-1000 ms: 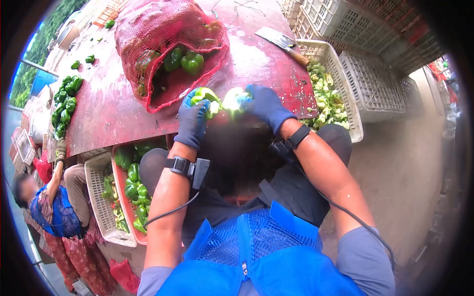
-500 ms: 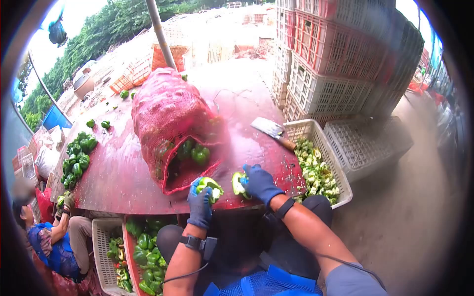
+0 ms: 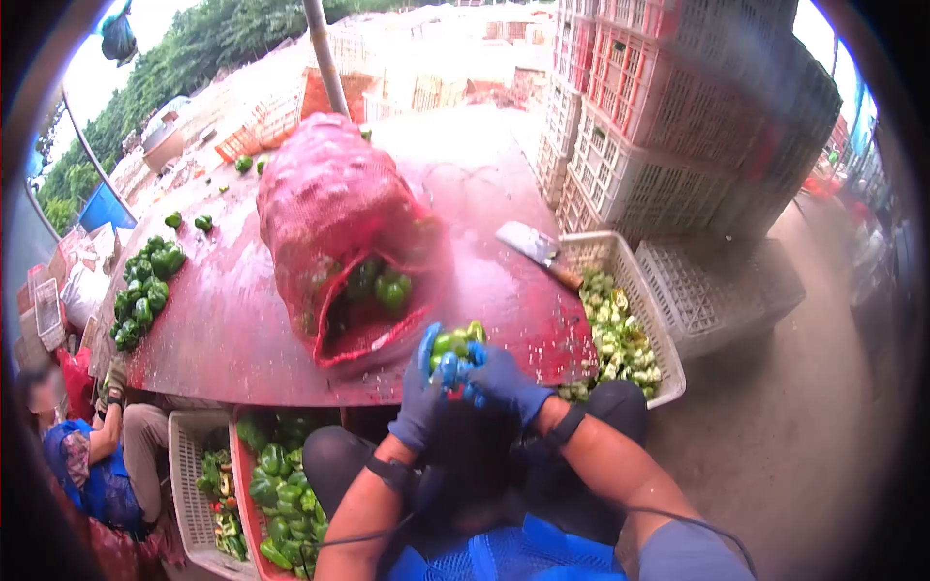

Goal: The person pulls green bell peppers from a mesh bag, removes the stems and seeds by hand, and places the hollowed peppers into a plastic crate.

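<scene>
Both my hands wear blue gloves and meet at the front edge of the red table point(image 3: 213, 334). My left hand point(image 3: 419, 392) is wrapped round the left side of green pepper pieces point(image 3: 455, 342). My right hand point(image 3: 504, 380) closes on the same pieces from the right, its fingertips partly hidden. Just beyond them lies a pink mesh sack point(image 3: 334, 208), its mouth open towards me with green peppers point(image 3: 391, 289) inside. A cleaver point(image 3: 533, 244) with a wooden handle rests at the right of the table.
A crate of pepper scraps point(image 3: 668, 373) stands right, beside stacked crates point(image 3: 659, 126). Whole peppers point(image 3: 145, 290) lie at the table's left. Below are a red crate point(image 3: 242, 484) of peppers and a pale crate point(image 3: 184, 484). A co-worker point(image 3: 92, 465) sits at far left.
My hands have come together, and the pepper pieces they held apart are now between them. The view has shifted slightly. The co-worker's hands are lower by the table edge.
</scene>
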Available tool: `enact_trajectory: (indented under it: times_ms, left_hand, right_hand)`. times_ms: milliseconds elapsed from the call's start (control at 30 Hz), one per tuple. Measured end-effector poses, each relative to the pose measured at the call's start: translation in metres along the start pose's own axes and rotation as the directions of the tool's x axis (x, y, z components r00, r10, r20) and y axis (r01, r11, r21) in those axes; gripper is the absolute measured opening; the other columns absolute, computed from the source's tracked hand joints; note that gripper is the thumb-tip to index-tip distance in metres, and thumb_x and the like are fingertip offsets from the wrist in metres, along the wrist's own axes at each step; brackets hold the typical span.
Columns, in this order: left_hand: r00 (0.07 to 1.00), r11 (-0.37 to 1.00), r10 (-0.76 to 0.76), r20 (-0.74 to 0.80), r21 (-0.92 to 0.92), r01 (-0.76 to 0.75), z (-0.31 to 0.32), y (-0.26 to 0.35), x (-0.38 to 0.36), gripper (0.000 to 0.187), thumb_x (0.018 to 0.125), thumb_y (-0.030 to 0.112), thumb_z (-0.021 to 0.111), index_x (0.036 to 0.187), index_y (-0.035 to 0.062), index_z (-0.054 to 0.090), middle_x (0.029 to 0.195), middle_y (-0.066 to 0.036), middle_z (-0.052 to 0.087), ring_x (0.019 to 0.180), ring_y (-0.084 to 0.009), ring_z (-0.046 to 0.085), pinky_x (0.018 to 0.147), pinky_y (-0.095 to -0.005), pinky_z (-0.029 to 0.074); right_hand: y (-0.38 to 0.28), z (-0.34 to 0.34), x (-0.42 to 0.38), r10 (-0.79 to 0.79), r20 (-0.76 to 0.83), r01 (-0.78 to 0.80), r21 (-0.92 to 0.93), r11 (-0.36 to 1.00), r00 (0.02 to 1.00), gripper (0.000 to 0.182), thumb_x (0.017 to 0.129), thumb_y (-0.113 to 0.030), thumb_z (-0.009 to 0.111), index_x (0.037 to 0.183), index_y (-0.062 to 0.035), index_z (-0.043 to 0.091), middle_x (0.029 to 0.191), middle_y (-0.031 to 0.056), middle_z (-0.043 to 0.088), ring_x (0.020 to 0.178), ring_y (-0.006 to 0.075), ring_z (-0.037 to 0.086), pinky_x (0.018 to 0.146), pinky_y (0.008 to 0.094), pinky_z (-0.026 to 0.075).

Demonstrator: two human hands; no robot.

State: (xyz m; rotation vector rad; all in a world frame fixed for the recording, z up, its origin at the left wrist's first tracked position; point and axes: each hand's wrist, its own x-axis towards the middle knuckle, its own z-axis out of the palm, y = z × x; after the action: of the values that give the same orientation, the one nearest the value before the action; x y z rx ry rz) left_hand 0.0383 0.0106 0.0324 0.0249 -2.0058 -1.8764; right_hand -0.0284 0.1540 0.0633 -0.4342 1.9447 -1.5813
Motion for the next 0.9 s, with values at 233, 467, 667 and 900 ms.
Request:
enact_trajectory:
  times_ms: [233,467,667,900]
  left_hand:
    - [0.923,0.794,0.162,0.350,0.509,-0.333,-0.022,-0.020,0.006,0.029,0.094,0.021,0.060,0.116,0.0008,0.059,0.107,-0.009,0.064,0.091,-0.0189,0.062,0.081,-0.0320,0.051]
    - [0.991,0.919,0.035,0.127,0.385,-0.082,-0.009,-0.025,0.001,0.030,0.097,0.023,0.057,0.116,0.0009,0.063,0.107,-0.011,0.066,0.093,-0.0176,0.064,0.082,-0.0319,0.052]
    - [0.930,0.930,-0.365,-0.040,0.038,0.366,0.018,0.013,-0.002,0.031,0.095,0.022,0.060,0.115,-0.0013,0.062,0.103,-0.007,0.066,0.088,-0.0110,0.061,0.081,-0.0273,0.052]
    - [0.922,0.922,-0.380,-0.073,0.054,0.384,0.011,0.011,-0.010,0.033,0.089,0.016,0.064,0.117,-0.0013,0.061,0.104,-0.007,0.066,0.089,-0.0118,0.062,0.080,-0.0270,0.052]
  right_hand:
    - [0.015,-0.006,0.003,-0.319,0.006,0.284,-0.469,0.836,0.948,0.037,0.077,-0.029,0.072,0.105,-0.0059,0.066,0.092,0.0210,0.067,0.086,0.0378,0.066,0.075,0.0416,0.052]
    - [0.000,-0.007,-0.001,-0.306,-0.111,0.136,-0.719,0.682,0.946,0.039,0.078,-0.031,0.072,0.103,-0.0021,0.062,0.093,0.0215,0.066,0.086,0.0389,0.066,0.073,0.0461,0.052]
    - [0.016,-0.007,0.008,-0.351,-0.106,0.150,-0.764,0.628,0.930,0.030,0.080,-0.024,0.067,0.102,-0.0044,0.060,0.089,0.0204,0.066,0.085,0.0395,0.065,0.073,0.0474,0.052]
    - [0.027,-0.005,0.007,-0.494,-0.095,0.341,-0.611,0.715,0.864,0.030,0.080,-0.019,0.067,0.106,-0.0040,0.060,0.093,0.0213,0.066,0.086,0.0412,0.065,0.073,0.0475,0.052]
